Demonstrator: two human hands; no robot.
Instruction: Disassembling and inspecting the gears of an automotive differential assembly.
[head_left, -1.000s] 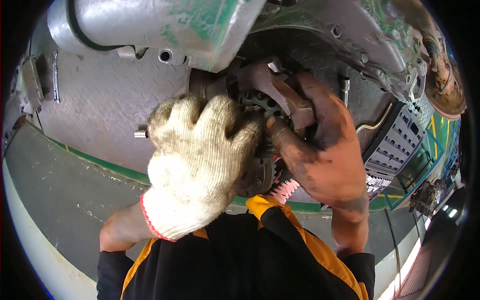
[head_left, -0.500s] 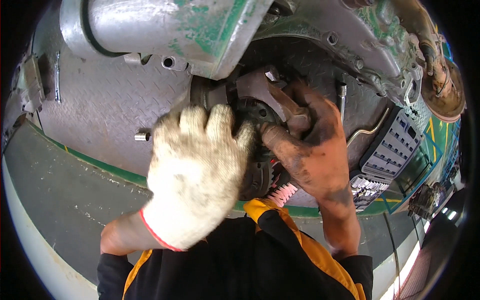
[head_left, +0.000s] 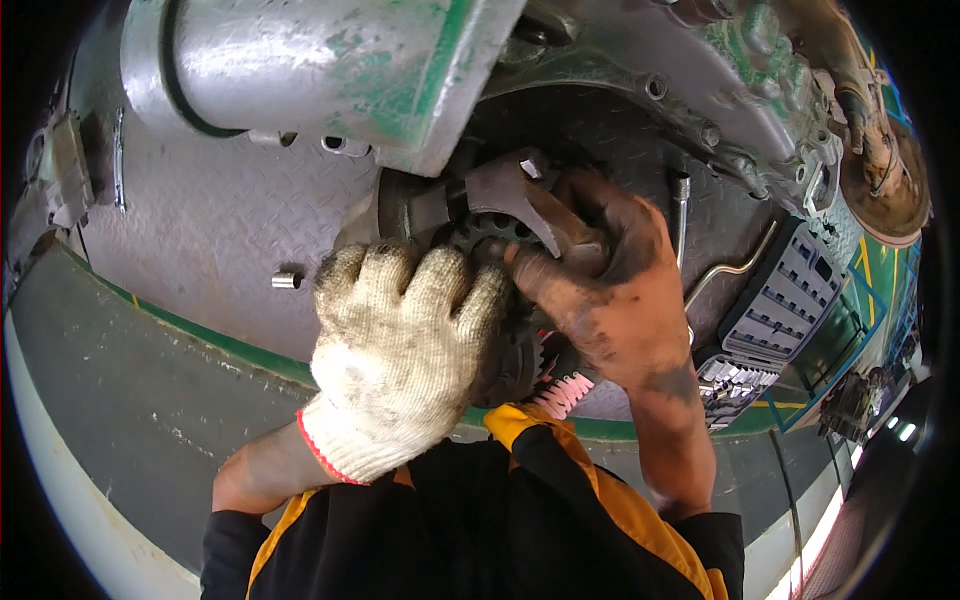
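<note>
Looks mid-job to me, bare right hand (head_left: 620, 300) gripping the forked metal arm (head_left: 520, 197) by the holed gear (head_left: 490, 226) near the worktop's (head_left: 215, 225) front edge, gloved left hand's (head_left: 395, 345) grip hidden.

A short silver socket (head_left: 286, 281) lies on the metal plate (head_left: 200, 215) — at right, a bent rod (head_left: 738, 268) beside an open toolcase (head_left: 782, 295).

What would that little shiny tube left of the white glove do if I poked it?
The little tube would probably roll, since it's round and lies on its side. The raised pattern on the metal plate might slow it. Looking like shiny metal, it's likely stiff and hard to squash.
</note>
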